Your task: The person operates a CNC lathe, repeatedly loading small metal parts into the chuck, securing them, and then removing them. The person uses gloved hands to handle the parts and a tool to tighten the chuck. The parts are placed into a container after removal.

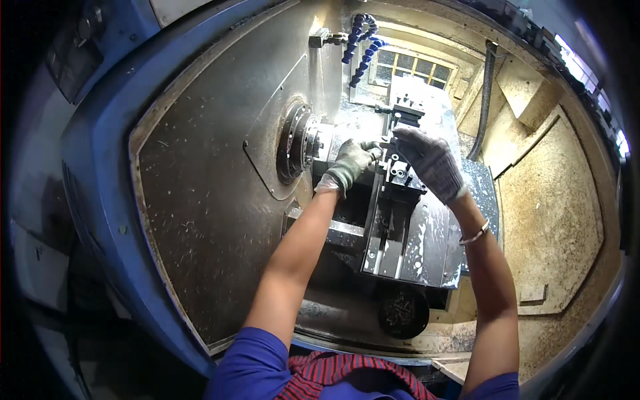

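Note:
My left hand (353, 161), in a grey-green work glove, is between the dark round chuck (298, 143) of a lathe and the black tool block (401, 183). Its fingers are curled together at the block's left side; what they hold, if anything, is too small to make out. My right hand (437, 165), in a pale knitted glove, reaches over the block from the right. The fingers are stretched out toward the left, and I see nothing held in them. Just beyond the fingertips stands a second black tool holder (407, 117). Both blocks sit on a metal slide (430, 230) spotted with white fluid.
Blue jointed coolant hoses (363, 50) hang at the back. A black ribbed conduit (485, 100) runs down the right rear. Below the slide is a dark round container (403, 312) with metal chips. A stained metal wall (200, 193) closes the left side, edged by a blue housing (100, 160).

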Available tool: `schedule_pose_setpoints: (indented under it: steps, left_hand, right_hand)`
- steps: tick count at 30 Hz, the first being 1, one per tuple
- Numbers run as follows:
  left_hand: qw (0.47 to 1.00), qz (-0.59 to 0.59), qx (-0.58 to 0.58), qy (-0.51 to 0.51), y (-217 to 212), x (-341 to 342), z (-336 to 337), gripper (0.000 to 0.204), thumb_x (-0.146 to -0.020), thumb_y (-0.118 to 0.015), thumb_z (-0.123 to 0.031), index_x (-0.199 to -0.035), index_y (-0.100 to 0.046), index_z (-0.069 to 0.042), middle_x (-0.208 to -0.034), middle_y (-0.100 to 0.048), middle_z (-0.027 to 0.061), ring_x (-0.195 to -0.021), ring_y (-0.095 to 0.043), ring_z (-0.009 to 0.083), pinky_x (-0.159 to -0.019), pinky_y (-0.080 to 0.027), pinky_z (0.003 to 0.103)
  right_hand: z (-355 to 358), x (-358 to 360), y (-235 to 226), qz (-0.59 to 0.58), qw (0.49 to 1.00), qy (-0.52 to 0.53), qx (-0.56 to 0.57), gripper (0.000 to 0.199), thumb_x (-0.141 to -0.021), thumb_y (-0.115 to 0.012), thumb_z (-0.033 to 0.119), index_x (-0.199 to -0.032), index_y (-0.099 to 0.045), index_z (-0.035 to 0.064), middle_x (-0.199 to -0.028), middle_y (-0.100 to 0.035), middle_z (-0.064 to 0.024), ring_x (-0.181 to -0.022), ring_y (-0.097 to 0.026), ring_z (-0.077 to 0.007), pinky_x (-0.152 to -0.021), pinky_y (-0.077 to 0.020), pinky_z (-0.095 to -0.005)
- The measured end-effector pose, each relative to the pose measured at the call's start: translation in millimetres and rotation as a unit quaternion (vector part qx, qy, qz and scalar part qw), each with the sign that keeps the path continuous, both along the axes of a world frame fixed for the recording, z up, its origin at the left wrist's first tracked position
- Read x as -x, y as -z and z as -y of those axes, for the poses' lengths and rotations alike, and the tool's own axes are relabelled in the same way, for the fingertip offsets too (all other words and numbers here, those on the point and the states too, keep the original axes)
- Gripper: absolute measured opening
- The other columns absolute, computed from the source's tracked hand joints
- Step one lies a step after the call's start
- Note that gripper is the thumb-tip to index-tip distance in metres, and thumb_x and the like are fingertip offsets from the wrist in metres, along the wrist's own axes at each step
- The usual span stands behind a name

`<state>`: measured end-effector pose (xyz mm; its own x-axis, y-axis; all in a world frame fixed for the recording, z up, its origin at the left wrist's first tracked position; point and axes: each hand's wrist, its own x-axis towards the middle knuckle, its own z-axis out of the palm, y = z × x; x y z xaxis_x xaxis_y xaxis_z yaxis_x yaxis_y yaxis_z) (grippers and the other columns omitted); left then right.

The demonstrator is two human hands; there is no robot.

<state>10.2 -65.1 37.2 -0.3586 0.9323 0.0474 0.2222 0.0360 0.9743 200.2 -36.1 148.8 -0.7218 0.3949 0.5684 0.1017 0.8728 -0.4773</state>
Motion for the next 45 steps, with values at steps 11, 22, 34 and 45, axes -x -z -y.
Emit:
schedule_pose_setpoints:
  steps: [11, 22, 34, 45]
  left_hand:
    - [0.834, -0.523, 0.098, 0.149, -7, 21, -2, 0.018, -0.083, -0.060, -0.014, -0.098, -0.069, -0.009, -0.081, -0.067, 0.0133, -0.069, -0.062, 0.0230, -0.066, -0.051, 0.037]
    - [0.963, 0.102, -0.037, 0.245, 21, 27, 8, 0.029, -0.087, -0.061, -0.005, -0.115, -0.059, 0.003, -0.106, -0.064, 0.0030, -0.097, -0.057, 0.0112, -0.087, -0.045, 0.026]
    - [0.933, 0.282, -0.019, 0.222, 63, 15, 4, 0.025, -0.091, -0.053, -0.002, -0.115, -0.060, -0.005, -0.105, -0.065, 0.0016, -0.091, -0.063, 0.0097, -0.080, -0.052, 0.023]
    - [0.959, -0.059, -0.175, 0.213, 128, 40, -25, 0.039, -0.086, -0.043, 0.006, -0.123, -0.051, -0.001, -0.111, -0.064, 0.0066, -0.091, -0.063, 0.0109, -0.072, -0.052, 0.021]
  right_hand:
    - [-49, 54, 43, 0.230, 0.969, -0.030, 0.086, 0.017, -0.087, -0.063, 0.011, -0.101, -0.068, 0.0025, -0.090, -0.070, -0.0129, -0.084, -0.067, -0.0192, -0.074, -0.0524, -0.0308]
    - [-56, 62, 28, 0.311, 0.932, 0.026, -0.186, 0.017, -0.083, -0.067, 0.019, -0.072, -0.066, 0.0068, -0.062, -0.061, -0.0095, -0.055, -0.057, -0.0163, -0.053, -0.0452, -0.0322]
    - [-78, 65, 60, 0.215, 0.965, -0.065, -0.137, 0.010, -0.085, -0.058, 0.006, -0.092, -0.066, 0.0049, -0.062, -0.060, -0.0067, -0.057, -0.056, -0.0172, -0.057, -0.0478, -0.0282]
    - [-57, 75, 25, 0.233, 0.965, -0.094, -0.070, 0.010, -0.079, -0.065, 0.003, -0.088, -0.069, 0.0058, -0.075, -0.068, -0.0068, -0.070, -0.065, -0.0178, -0.064, -0.0526, -0.0296]
